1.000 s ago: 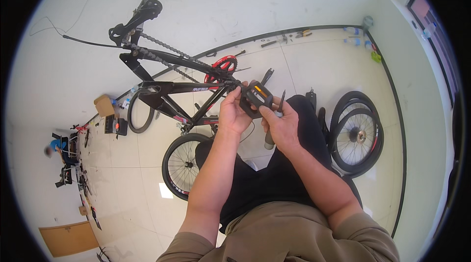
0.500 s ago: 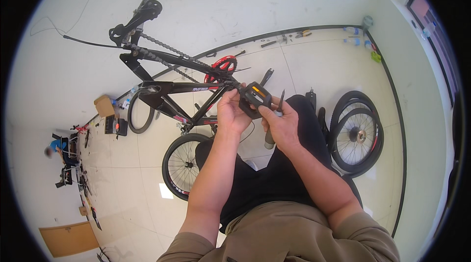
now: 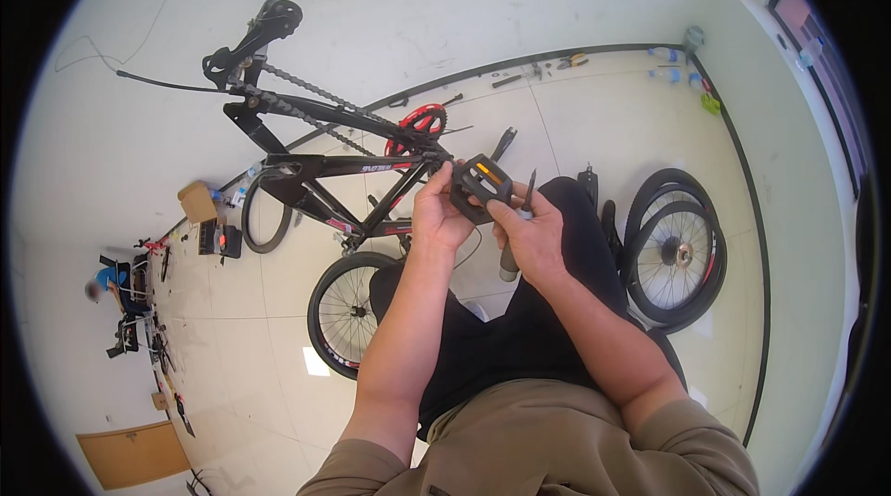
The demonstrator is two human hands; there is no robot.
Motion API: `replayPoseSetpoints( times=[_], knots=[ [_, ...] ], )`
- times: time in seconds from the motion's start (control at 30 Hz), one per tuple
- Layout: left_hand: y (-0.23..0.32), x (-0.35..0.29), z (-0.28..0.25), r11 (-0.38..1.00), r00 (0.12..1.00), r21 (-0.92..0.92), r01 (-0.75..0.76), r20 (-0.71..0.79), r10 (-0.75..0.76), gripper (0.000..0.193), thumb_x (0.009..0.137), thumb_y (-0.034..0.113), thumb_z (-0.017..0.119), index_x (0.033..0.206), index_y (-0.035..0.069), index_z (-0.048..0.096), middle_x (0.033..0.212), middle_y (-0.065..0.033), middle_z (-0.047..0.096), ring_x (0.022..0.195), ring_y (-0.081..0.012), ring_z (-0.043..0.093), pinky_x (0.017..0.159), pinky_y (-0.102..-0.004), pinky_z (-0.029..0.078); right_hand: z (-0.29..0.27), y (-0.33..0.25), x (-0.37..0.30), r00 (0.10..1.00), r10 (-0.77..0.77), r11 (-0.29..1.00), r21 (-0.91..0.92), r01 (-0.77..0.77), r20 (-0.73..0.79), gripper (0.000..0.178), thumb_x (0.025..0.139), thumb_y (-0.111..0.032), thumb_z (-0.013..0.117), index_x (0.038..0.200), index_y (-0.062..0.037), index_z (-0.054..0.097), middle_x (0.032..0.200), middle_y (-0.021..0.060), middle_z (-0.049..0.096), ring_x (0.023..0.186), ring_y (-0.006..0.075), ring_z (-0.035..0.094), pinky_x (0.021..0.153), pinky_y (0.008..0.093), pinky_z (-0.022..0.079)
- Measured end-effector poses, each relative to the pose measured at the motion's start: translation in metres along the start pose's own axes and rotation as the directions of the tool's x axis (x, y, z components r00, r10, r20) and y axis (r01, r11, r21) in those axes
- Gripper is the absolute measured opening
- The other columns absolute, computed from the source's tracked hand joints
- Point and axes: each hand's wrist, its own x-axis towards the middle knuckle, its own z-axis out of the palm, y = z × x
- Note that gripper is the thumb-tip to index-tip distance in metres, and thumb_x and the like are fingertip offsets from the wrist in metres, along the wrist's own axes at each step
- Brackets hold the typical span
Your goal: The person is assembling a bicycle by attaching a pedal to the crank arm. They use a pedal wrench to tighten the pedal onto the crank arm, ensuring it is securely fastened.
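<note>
Between my hands is a black bicycle pedal [image 3: 481, 182] with an orange reflector, close to the crank area of an upside-down bike frame. My left hand [image 3: 440, 208] grips the pedal's left side with the fingers closed. My right hand [image 3: 529, 231] pinches its lower right corner and also keeps a screwdriver [image 3: 509, 264] tucked in the palm, its dark shaft pointing up. The black frame [image 3: 311, 169] carries a hanging chain [image 3: 311, 88], a rear derailleur [image 3: 277, 21] and a red chainring [image 3: 415, 129]. Whether the pedal touches the crank I cannot tell.
A front wheel [image 3: 345, 315] stands below the frame. Two loose wheels [image 3: 676, 255] lie to the right of my leg. Along the wall are a hammer [image 3: 518, 78], pliers [image 3: 573, 61] and plastic bottles [image 3: 665, 75]. A cardboard box [image 3: 197, 202] sits left; a person [image 3: 111, 281] is farther off.
The pedal and both hands hold nearly the same place, with the pedal turned slightly. The whole view has shifted a little.
</note>
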Motion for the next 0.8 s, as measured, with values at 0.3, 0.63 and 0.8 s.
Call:
replayPoseSetpoints(
  times=[0.3,0.63,0.8],
  knots=[
    [-0.001,-0.001,0.001,0.998,0.999,0.052,-0.031,-0.030,0.033,0.019,0.092,0.026,0.067,0.097,0.008,0.066,0.097,-0.0088,0.069,0.087,-0.0225,0.062,0.081,-0.0405,0.051,-0.001,0.001,0.002,1.000,-0.006,1.000,-0.023,0.006,0.003,0.031,0.087,-0.005,0.072,0.116,0.0026,0.065,0.081,0.0015,0.059,0.058,0.0076,0.057,0.047,0.0226,0.045],
    [-0.012,-0.023,-0.004,0.500,0.737,0.719,-0.482,0.025,0.675,0.032,0.096,0.011,0.050,0.124,0.002,0.063,0.122,-0.0129,0.066,0.112,-0.0215,0.061,0.097,-0.0346,0.047,0.001,0.002,0.003,0.999,0.040,0.998,0.058,-0.038,-0.036,0.033,0.087,-0.004,0.071,0.117,0.0056,0.062,0.078,0.0057,0.061,0.055,0.0111,0.057,0.047,0.0253,0.045],
    [0.014,-0.022,-0.011,0.115,0.679,0.793,-0.598,0.425,0.600,0.047,0.090,-0.004,0.044,0.137,-0.004,0.052,0.133,-0.0185,0.061,0.125,-0.0235,0.057,0.106,-0.0324,0.041,-0.005,0.004,0.006,0.986,0.163,0.974,0.153,-0.165,0.030,0.026,0.090,-0.009,0.069,0.111,0.0036,0.060,0.081,0.0067,0.061,0.055,0.0116,0.057,0.047,0.0270,0.047]
  ],
)
